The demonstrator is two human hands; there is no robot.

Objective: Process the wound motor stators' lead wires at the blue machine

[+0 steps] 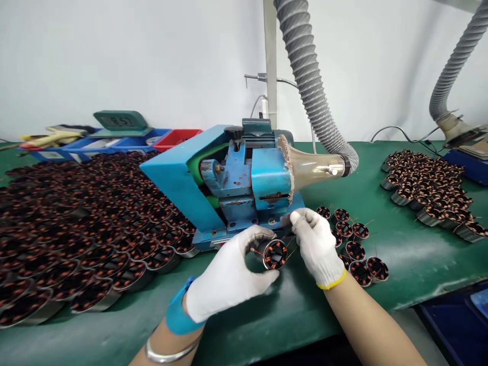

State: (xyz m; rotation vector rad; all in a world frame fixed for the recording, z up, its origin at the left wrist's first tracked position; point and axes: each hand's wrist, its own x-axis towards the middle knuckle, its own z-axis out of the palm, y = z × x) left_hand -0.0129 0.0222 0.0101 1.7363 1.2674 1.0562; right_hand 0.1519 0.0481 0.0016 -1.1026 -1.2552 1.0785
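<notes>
My left hand (238, 269), in a white glove, curls its thumb and fingers around a motor stator (275, 254). The stator's round open end, with copper windings inside, faces me, and thin wire leads stick out from it. Close on its right, my right hand (314, 239) is closed in a pinch, also gloved. A small dark flat piece (285, 220) shows at its fingertips; I cannot make out what it is. Both hands are just in front of a blue belt-driven machine (270, 175). Several stators (355, 250) stand on the green table beyond my right wrist.
Rows of stators (95, 229) fill the left side, with another group (430, 190) at the far right. A grey hose (305, 66) joins the machine's clear funnel (312, 165). Blue bins (102, 145), a red bin (177, 138) and a digital clock (121, 120) stand behind.
</notes>
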